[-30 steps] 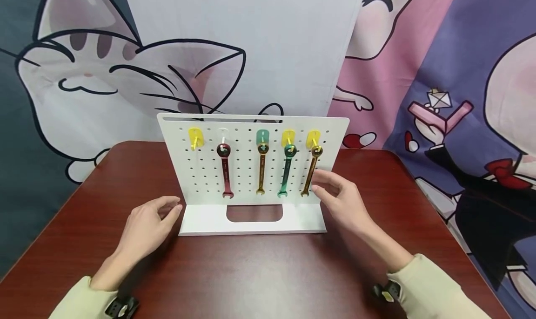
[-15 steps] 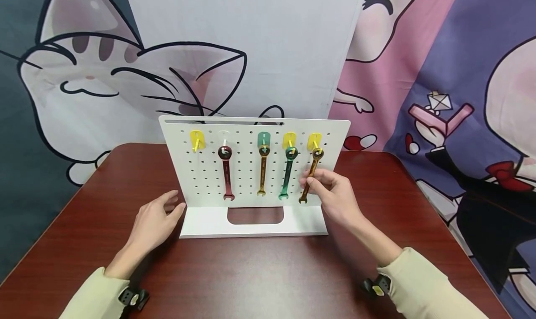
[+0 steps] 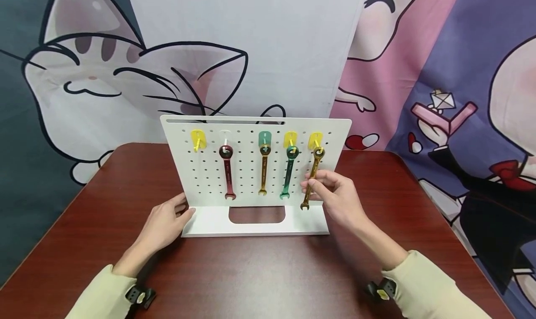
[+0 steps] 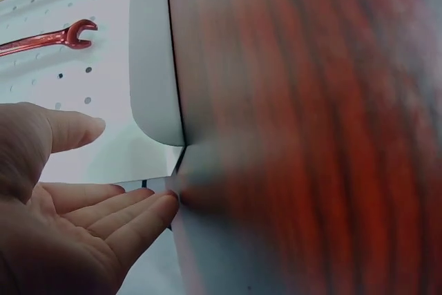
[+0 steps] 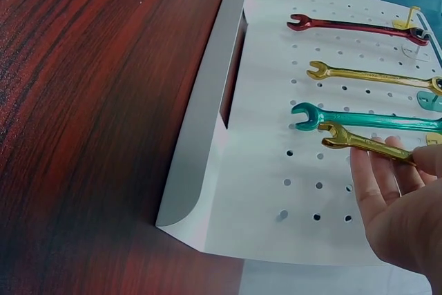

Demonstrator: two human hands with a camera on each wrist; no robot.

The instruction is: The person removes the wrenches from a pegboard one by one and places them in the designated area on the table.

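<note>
Right of centre, the right hand (image 3: 337, 197) pinched a gold wrench (image 3: 315, 166), its top at the hook (image 3: 316, 139), apparently not yet freed; three wrenches (image 3: 289, 173) hung untouched; the left hand (image 3: 164, 220) lay relaxed at the board's (image 3: 244, 172) left edge

gold wrenches (image 3: 314, 170) | red wrench (image 3: 228, 175) | green wrench (image 3: 288, 174) | white pegboard (image 3: 246, 184) | red-brown, dark-streaked table (image 5: 103, 101)

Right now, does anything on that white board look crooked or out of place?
Yes: the rightmost gold wrench slants more than the red wrench, middle gold one and green one, its lower end off leftward. The person's right hand pinches it, which probably explains the tilt. Nothing looks damaged.
</note>
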